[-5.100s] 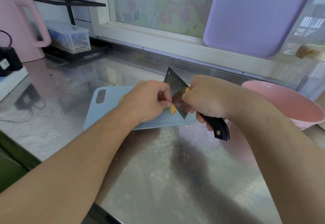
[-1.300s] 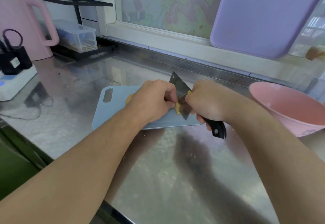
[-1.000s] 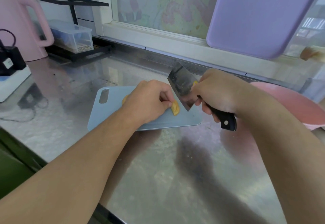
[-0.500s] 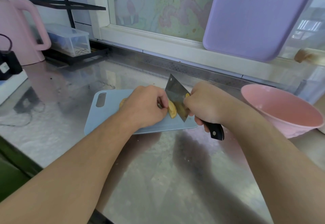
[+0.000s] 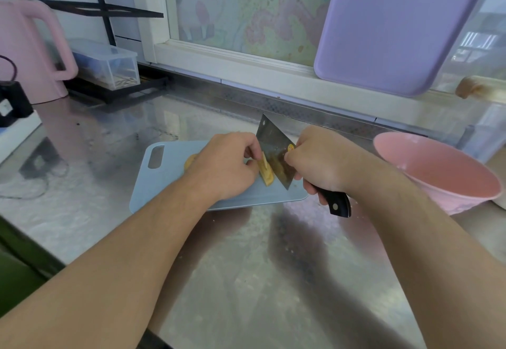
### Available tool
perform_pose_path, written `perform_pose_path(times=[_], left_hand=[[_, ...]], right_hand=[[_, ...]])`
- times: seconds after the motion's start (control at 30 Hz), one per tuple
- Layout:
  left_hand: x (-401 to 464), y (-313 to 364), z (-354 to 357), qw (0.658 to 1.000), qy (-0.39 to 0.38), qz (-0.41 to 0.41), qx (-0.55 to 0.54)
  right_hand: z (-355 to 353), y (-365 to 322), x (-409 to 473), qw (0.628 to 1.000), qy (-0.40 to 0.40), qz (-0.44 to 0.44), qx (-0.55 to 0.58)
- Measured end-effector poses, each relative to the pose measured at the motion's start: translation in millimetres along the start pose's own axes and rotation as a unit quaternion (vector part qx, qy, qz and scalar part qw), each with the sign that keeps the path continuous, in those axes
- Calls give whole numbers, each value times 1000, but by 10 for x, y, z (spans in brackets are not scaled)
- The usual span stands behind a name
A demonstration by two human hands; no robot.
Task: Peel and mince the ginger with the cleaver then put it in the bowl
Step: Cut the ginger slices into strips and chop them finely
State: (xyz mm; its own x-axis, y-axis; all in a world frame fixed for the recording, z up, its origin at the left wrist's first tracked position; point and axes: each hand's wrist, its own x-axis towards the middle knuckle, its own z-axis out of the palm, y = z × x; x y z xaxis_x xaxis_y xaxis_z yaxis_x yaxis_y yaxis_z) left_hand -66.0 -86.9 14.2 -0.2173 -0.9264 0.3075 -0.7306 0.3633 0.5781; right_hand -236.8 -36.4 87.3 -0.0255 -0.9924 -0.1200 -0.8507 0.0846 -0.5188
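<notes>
A yellow piece of ginger [image 5: 266, 172] stands on the pale blue cutting board [image 5: 169, 181]. My left hand [image 5: 224, 166] pinches the ginger from the left. My right hand [image 5: 319, 159] grips the cleaver [image 5: 275, 154] by its black handle [image 5: 335, 203], thumb on the blade. The blade stands on edge against the ginger's right side, tip down on the board. Another bit of ginger [image 5: 189, 161] peeks out behind my left wrist. The empty pink bowl [image 5: 440, 174] sits to the right of the board.
The steel counter [image 5: 246, 266] runs to a front edge at lower left. A pink kettle [image 5: 30, 52], a clear lidded box [image 5: 105, 65] and a power strip with a black plug [image 5: 13, 110] stand at the left. A purple board [image 5: 397, 25] leans on the window.
The cleaver was lifted off the ginger a second ago, then came back down. It now rests against the ginger's right side. My left hand has kept its hold.
</notes>
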Motion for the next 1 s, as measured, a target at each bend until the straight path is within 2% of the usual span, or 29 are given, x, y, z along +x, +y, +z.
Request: perform_pose_path(times=[0.2, 0.4, 0.53, 0.7, 0.77, 0.87, 0.93, 1.0], left_hand=[[14, 0, -6, 999, 49, 4, -23], [73, 8, 35, 982, 118, 51, -136], [99, 14, 34, 975, 121, 77, -169], [114, 142, -191, 965, 193, 108, -145], [189, 295, -357, 974, 150, 133, -106], [384, 558, -525, 992, -15, 120, 22], [518, 680, -521, 988, -98, 85, 87], [608, 754, -454, 977, -145, 75, 134]], right_hand=[[-33, -16, 1, 1000, 17, -15, -15], [20, -107, -50, 992, 80, -71, -63], [61, -102, -17, 993, 78, -76, -40], [28, -59, -36, 995, 52, -74, 47], [3, -63, -24, 995, 40, -72, 61], [1, -76, 26, 994, 51, -77, 63], [11, -102, 19, 992, 53, -76, 80], [6, -96, 11, 993, 40, -91, 66]])
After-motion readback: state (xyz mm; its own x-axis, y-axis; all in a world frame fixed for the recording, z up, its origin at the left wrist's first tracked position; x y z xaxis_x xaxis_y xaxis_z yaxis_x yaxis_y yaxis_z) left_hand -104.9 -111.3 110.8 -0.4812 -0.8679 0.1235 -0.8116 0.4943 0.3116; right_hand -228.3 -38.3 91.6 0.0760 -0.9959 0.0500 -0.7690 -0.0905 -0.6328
